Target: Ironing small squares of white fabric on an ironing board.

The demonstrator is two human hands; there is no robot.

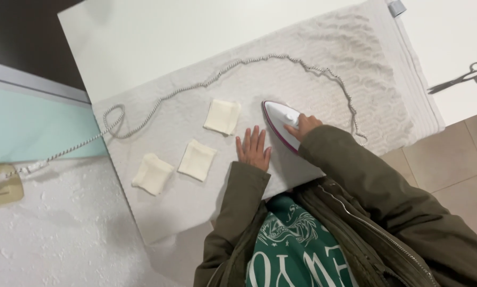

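The right hand (304,126) grips the white iron (281,121), fingers wrapped over its handle, on the pale towel (323,79). Just left of the iron, the left hand (253,149) lies flat, fingers spread. Three cream fabric squares (197,159) lie farther left.

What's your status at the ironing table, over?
Right hand grips iron. Left hand flat on towel. Three cream fabric squares left of the hands; cord loops behind.

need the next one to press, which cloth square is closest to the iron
The top cloth square, just left of the iron; the other two lie lower and farther left.
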